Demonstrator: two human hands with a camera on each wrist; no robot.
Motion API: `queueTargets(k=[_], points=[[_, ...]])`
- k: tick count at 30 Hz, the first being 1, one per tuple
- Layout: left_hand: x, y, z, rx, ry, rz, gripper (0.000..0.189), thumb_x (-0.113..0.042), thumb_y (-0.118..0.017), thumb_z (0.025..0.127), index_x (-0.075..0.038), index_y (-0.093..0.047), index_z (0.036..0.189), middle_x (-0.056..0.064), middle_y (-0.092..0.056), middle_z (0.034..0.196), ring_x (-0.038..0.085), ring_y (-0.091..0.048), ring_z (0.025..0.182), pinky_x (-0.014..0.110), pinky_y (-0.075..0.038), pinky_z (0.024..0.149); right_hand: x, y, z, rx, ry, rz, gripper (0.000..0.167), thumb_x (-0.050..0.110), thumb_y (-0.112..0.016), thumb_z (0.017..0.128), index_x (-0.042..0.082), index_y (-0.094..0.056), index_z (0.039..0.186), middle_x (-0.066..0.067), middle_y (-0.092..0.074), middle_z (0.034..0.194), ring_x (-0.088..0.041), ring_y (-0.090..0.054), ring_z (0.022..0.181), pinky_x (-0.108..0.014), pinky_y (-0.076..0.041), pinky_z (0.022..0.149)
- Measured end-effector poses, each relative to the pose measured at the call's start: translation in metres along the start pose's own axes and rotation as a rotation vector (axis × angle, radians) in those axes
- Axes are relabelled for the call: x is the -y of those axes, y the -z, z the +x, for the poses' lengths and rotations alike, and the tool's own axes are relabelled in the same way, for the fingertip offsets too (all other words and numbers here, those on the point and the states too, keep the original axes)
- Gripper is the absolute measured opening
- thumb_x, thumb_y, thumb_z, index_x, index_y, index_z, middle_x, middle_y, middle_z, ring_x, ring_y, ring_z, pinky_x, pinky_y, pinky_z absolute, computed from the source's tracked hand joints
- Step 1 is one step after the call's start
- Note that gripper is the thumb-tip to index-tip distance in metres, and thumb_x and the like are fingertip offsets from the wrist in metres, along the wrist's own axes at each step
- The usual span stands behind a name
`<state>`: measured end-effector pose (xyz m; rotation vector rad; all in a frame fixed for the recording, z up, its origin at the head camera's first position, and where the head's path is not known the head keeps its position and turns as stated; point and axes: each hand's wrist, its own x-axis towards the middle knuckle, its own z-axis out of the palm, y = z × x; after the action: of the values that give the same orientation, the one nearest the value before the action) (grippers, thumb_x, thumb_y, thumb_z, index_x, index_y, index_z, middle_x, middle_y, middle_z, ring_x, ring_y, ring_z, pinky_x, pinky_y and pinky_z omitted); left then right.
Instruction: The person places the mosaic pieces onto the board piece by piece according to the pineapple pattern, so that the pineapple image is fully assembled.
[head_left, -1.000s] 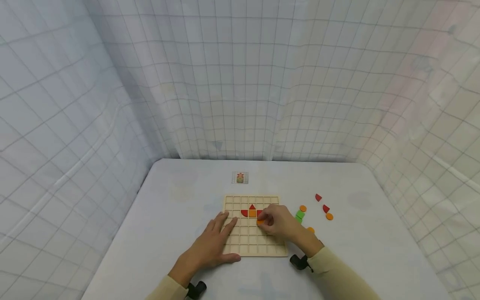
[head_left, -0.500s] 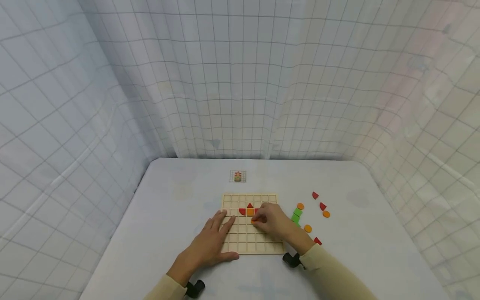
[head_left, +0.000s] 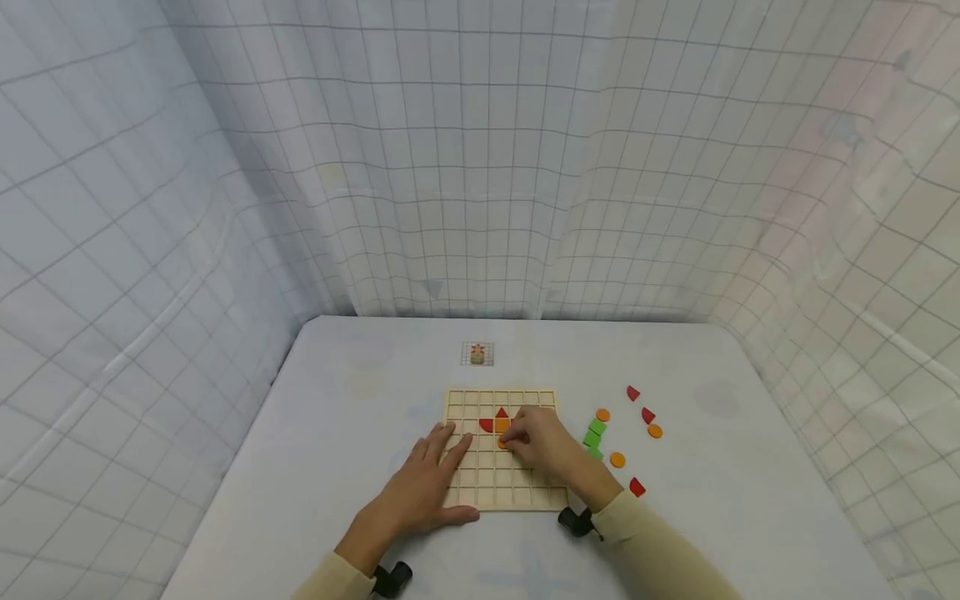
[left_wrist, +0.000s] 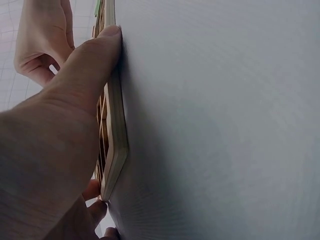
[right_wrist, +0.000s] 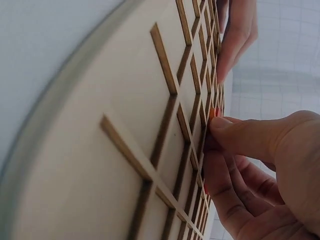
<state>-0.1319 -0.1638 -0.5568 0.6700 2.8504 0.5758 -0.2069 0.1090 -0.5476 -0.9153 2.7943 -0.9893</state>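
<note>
A pale wooden grid board [head_left: 487,499] lies on the table. My right hand [head_left: 546,442] pinches an orange disc [head_left: 502,445] between thumb and fingers, low over the cell just below an orange square [head_left: 502,425]. Above that square sits a red triangle [head_left: 502,412], with a red quarter-circle [head_left: 486,425] to its left. The right hand covers the cells on the other side. My left hand [head_left: 422,485] rests spread on the board's left side. In the left wrist view, the left thumb [left_wrist: 95,57] lies along the board's front edge.
Right of the board lie green pieces [head_left: 594,438] in a row, orange discs [head_left: 617,459] and red quarter-circles [head_left: 637,487]. A small picture card [head_left: 477,354] lies behind the board. White gridded curtains [head_left: 450,167] surround the table's back and sides.
My right hand has moved the orange disc leftward, from right of the orange square's column to directly below the square. The left hand has stayed on the board.
</note>
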Motion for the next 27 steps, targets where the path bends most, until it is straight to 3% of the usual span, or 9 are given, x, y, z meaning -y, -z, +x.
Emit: queueTargets(k=[7, 20, 27], points=[[0.000, -0.001, -0.003, -0.007, 0.001, -0.004, 0.119, -0.071, -0.090, 0.094, -0.010, -0.038, 0.183, 0.027, -0.026, 0.191, 0.053, -0.025, 0.180, 0.070, -0.037, 0.139, 0.003, -0.006, 0.003, -0.044, 0.035, -0.006, 0.008, 0.001, -0.089, 0.101, 0.007, -0.094, 0.098, -0.003, -0.079, 0.100, -0.012, -0.072, 0.090, -0.021, -0.061, 0.078], [0.001, 0.000, -0.002, -0.004, 0.010, -0.001, 0.119, -0.071, -0.090, 0.094, -0.011, -0.038, 0.183, 0.025, -0.026, 0.192, 0.051, -0.025, 0.180, 0.070, -0.039, 0.139, 0.005, -0.001, 0.002, -0.024, 0.032, 0.020, 0.007, 0.003, -0.089, 0.102, 0.009, -0.094, 0.101, -0.002, -0.081, 0.104, -0.011, -0.074, 0.093, -0.022, -0.063, 0.081], [0.001, -0.001, -0.002, -0.007, 0.010, -0.001, 0.119, -0.071, -0.091, 0.093, -0.012, -0.039, 0.183, 0.025, -0.027, 0.192, 0.052, -0.026, 0.179, 0.070, -0.040, 0.138, -0.006, 0.008, -0.003, -0.090, 0.057, 0.012, 0.007, -0.001, -0.091, 0.098, 0.006, -0.093, 0.099, -0.004, -0.081, 0.100, -0.013, -0.076, 0.089, -0.023, -0.065, 0.080]])
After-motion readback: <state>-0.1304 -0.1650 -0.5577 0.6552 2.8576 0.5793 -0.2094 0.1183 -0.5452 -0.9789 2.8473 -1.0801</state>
